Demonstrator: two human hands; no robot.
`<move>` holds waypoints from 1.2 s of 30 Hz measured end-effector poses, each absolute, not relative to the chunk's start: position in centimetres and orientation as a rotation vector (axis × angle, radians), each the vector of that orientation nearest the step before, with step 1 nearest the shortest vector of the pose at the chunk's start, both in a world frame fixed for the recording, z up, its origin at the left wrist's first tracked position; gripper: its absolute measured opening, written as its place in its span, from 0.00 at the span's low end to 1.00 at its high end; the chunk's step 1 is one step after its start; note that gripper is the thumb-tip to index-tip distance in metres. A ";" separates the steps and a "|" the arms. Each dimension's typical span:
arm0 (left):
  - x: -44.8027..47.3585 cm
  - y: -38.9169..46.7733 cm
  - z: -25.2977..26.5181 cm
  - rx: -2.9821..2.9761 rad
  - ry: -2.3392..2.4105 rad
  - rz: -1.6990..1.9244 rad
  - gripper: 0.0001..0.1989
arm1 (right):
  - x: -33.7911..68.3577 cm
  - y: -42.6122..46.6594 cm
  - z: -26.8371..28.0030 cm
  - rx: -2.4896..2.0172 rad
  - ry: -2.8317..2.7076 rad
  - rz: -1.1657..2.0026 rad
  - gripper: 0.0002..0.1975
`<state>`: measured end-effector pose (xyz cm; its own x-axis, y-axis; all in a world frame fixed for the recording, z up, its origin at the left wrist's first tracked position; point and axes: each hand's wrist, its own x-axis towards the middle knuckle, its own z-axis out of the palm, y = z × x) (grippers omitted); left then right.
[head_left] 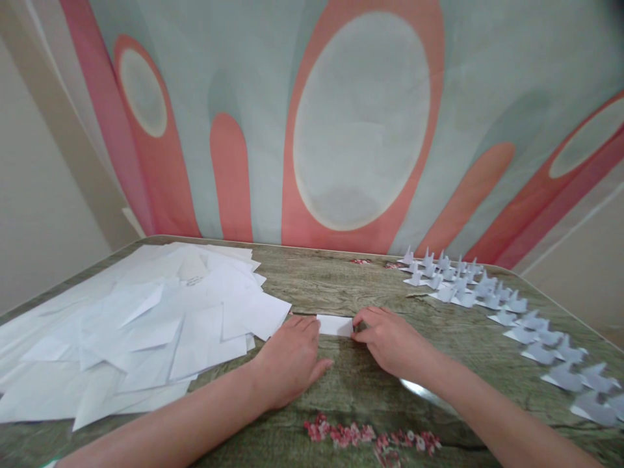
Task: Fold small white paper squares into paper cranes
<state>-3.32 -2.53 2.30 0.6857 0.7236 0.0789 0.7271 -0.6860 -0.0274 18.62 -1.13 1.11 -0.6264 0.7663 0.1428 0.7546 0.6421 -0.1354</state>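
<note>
A small white folded paper (335, 325) lies on the wood-patterned table between my hands. My left hand (296, 354) rests flat over its left end, fingers stretched out and thumb apart. At the right end, the thumb and fingertips of my right hand (387, 338) are pinched on the paper's edge. Close to the left hand spreads a large loose pile of white paper sheets (199, 325). Part of a shiny, bright object (419, 390) shows beneath my right forearm; I cannot make out what it is.
Several folded white paper cranes (487, 292) stand in rows along the table's right side. A pink flower print (361, 433) decorates the wood-patterned table (312, 286). Behind the far edge hangs a patterned coral and grey-green backdrop (266, 162).
</note>
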 end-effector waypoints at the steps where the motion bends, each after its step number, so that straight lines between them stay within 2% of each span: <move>1: -3.3 -2.5 2.2 -2.830 -1.219 -0.096 0.22 | 18.7 -0.8 0.8 -1.259 -2.606 0.122 0.15; 5: -3.3 -2.4 1.7 -2.809 -1.194 -0.099 0.22 | 18.6 0.1 -0.6 -1.278 -2.287 0.299 0.14; 12: -3.0 -2.5 1.0 -2.779 -1.186 -0.178 0.22 | 18.0 0.0 -1.4 -1.287 -2.177 0.418 0.12; 18: -4.1 -1.3 0.3 -2.844 -1.211 -0.425 0.11 | 17.7 -0.1 -1.4 -1.237 -2.064 0.508 0.06; 21: -4.4 -1.0 0.3 -2.836 -1.220 -0.516 0.12 | 17.5 -0.3 -1.4 -1.169 -2.038 0.529 0.03; 26: -4.1 -1.2 0.7 -2.837 -1.230 -0.487 0.20 | 16.7 -1.2 -1.0 -1.084 -2.051 0.587 0.04; 32: -4.1 -1.3 0.8 -2.940 -1.215 -0.544 0.11 | 16.3 -2.1 -0.4 -1.017 -2.090 0.618 0.05; 36: -4.2 -1.2 0.6 -2.972 -1.228 -0.612 0.09 | 16.5 -2.1 -0.2 -1.009 -2.136 0.654 0.12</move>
<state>-4.17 -1.16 0.59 0.6501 0.7029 0.2886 0.6539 -0.7110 0.2586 16.48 -2.07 -0.21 -0.4705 0.8052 0.3608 0.4652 0.5739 -0.6740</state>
